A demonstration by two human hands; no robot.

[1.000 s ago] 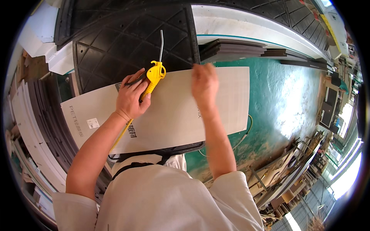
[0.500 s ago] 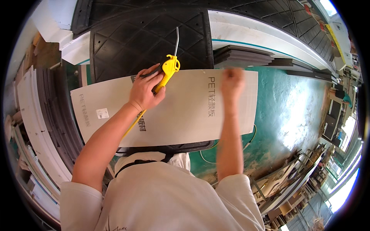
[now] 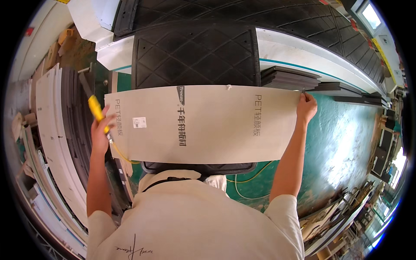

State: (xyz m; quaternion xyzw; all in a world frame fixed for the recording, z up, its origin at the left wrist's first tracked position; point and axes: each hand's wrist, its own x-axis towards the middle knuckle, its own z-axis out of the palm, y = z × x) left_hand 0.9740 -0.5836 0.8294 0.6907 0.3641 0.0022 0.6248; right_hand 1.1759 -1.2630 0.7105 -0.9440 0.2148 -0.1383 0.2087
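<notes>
The left hand [image 3: 100, 132] is closed around a yellow tool [image 3: 95, 108] and sits at the left edge of a large pale board [image 3: 203, 123]; whether its fingers also pinch the board edge cannot be told. A yellow hose [image 3: 123, 157] runs from the tool down under the board's lower edge. The right hand [image 3: 307, 108] is closed on the board's upper right corner, fingers wrapped over the edge.

The board lies flat and wide across a black diamond-patterned mat [image 3: 195, 54], covering its near half; the mat's near rim shows just below the board. The board carries dark printed lettering and a small white label [image 3: 139, 122] near its left end.

To the right of the mat, a stack of dark grey panels [image 3: 288, 78] rests on the green floor [image 3: 342, 143]. At left, white and grey sheets [image 3: 56, 130] stand on edge, leaning in a row.
</notes>
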